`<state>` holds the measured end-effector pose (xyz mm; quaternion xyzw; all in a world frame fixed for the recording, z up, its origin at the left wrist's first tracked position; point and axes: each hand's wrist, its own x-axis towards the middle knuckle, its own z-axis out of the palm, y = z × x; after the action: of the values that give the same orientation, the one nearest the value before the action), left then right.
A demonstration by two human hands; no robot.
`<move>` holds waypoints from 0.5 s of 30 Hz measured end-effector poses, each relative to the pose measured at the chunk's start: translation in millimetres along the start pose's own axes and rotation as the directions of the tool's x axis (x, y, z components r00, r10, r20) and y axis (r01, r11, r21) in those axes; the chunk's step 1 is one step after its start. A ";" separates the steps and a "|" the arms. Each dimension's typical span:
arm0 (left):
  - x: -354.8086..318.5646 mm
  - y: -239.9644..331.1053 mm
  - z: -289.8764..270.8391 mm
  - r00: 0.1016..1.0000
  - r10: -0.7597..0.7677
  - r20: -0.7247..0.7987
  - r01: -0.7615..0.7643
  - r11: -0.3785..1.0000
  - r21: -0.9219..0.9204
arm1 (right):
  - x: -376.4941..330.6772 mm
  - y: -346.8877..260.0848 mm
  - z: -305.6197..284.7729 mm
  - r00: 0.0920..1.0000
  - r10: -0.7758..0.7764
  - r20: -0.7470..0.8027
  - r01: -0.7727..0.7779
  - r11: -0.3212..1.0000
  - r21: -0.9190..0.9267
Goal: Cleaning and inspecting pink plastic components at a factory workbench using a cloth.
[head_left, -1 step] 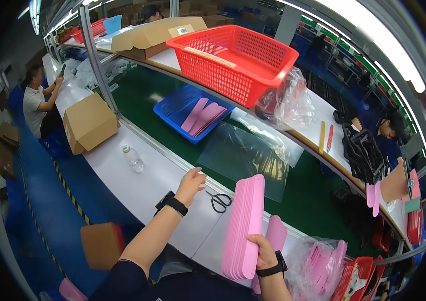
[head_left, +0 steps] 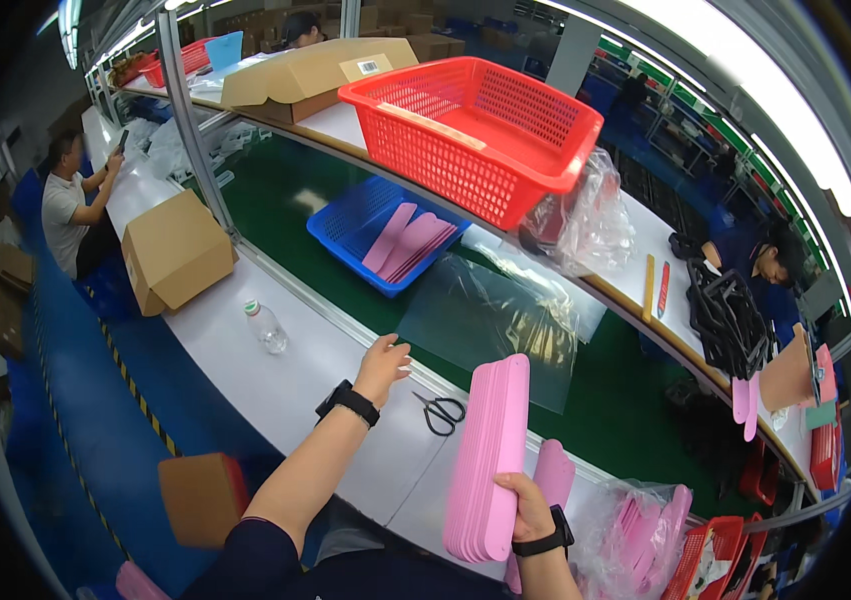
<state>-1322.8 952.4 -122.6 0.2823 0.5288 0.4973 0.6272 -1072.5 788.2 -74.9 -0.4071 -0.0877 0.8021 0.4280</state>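
Observation:
My right hand [head_left: 533, 512] is closed round the lower right side of a thick stack of long pink flat pieces with rounded ends [head_left: 488, 455], held tilted over the bench. My left hand [head_left: 382, 368] hovers above the white bench, its fingers loosely bent and apart, with nothing in it. Just right of that hand lies a pair of black-handled scissors [head_left: 439, 412]. Behind my right hand, more pink pieces [head_left: 553, 470] are partly hidden by the stack. A clear plastic bag with pink pieces inside [head_left: 635, 535] sits to their right.
A clear bottle [head_left: 267, 330] and a cardboard box [head_left: 177, 252] stand on the bench at left. Beyond the rail, a blue basket [head_left: 330, 240] holds pink pieces beside clear sheeting [head_left: 490, 330]. A red basket [head_left: 475, 140] rests on the raised shelf. Other people are nearby.
The view has shifted slightly, so the shelf and bench sit a little lower. My left hand appears marginally farther from the scissors; the right keeps its hold on the stack.

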 end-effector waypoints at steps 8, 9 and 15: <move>177.9 19.7 -22.3 0.965 -0.114 -0.236 0.094 0.991 -0.092 | 55.0 5.4 67.9 0.996 -0.008 -0.087 0.017 0.995 0.102; 184.5 20.0 -25.6 0.970 -0.108 -0.216 0.082 0.988 -0.128 | 57.8 8.7 73.1 0.993 -0.012 -0.114 0.023 0.995 0.097; 155.3 1.1 -0.1 0.972 -0.106 -0.211 0.028 0.939 -0.342 | 59.3 6.8 99.9 0.993 0.017 -0.118 -0.005 0.995 0.099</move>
<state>-1331.6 1096.0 -181.1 0.0944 0.5134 0.5874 0.6184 -1167.3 849.7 -47.3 -0.4329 -0.0203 0.7822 0.4477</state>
